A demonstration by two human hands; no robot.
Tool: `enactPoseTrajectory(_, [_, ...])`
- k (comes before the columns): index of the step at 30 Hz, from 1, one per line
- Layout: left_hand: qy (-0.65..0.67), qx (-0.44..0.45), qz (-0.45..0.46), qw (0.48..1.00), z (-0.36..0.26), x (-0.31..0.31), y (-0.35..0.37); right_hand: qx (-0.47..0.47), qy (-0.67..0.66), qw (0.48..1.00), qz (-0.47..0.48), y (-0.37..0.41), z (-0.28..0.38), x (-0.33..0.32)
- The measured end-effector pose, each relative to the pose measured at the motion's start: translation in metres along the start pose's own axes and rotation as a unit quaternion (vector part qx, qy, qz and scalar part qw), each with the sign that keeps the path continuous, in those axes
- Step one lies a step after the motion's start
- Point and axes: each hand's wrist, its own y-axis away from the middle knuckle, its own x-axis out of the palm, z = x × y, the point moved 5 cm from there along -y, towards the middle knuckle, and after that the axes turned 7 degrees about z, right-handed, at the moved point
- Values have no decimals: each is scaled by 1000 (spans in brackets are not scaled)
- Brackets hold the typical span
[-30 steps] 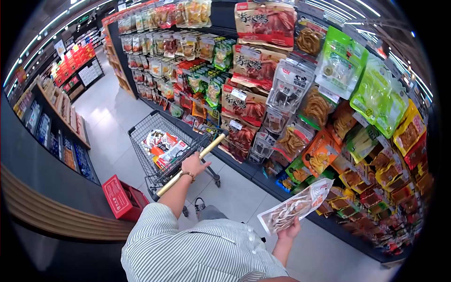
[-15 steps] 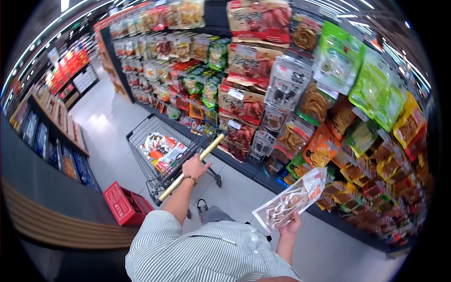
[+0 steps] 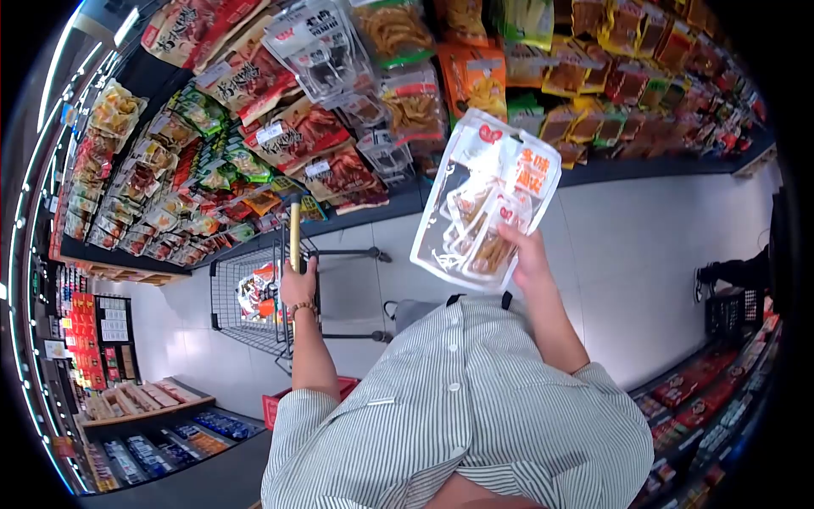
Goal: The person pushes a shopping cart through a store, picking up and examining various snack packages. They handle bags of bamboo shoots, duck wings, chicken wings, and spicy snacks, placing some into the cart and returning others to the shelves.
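Observation:
My left hand [image 3: 298,284] is wrapped round the pale yellow handle [image 3: 295,233] of a wire shopping cart [image 3: 225,293]. Inside the cart lie a few shiny packets [image 3: 257,293] with red and orange print. In front of my striped shirt, my right hand [image 3: 527,253] grips a clear and white snack bag [image 3: 458,191] by its lower right side. Small sealed packs with brown food show through its window, and orange characters stand near the top. My right thumb lies over the front of the bag; the other fingers are mostly hidden behind it.
Hanging snack packets [image 3: 292,127] fill the shelving ahead, with a dark base ledge [image 3: 610,170] below. A red box [image 3: 273,409] stands on the floor by my left elbow. Low shelves line the lower left and right. Another person's shoe [image 3: 700,284] and a black crate [image 3: 726,316] are at right.
The view has turned to the right, so the shelving and cart appear farther left. The snack bag has come up more upright, its front facing me. Both hands keep their hold.

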Motion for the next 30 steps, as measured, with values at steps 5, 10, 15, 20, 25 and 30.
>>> enactPoseTrajectory(5, [-12,1,5,1000,-1,-4,1,9,-3,1000,-25,3,-5,-3])
enactPoseTrajectory(10, [1,10,-16,1000,6,1,-4,25,-28,998,-53,9,-7,-5])
enactPoseTrajectory(15, [-2,8,-5,1000,6,2,-5,54,-154,987,5,12,-18,-23])
enactPoseTrajectory(20, [-7,-1,5,1000,5,-1,-2,77,-378,899,207,20,-33,-21])
enactPoseTrajectory(25, [-1,-4,-10,1000,4,-2,0,44,-348,910,223,19,-40,-20])
enactPoseTrajectory(30, [6,-5,9,1000,1,-4,0,19,-344,911,228,22,-26,-19])
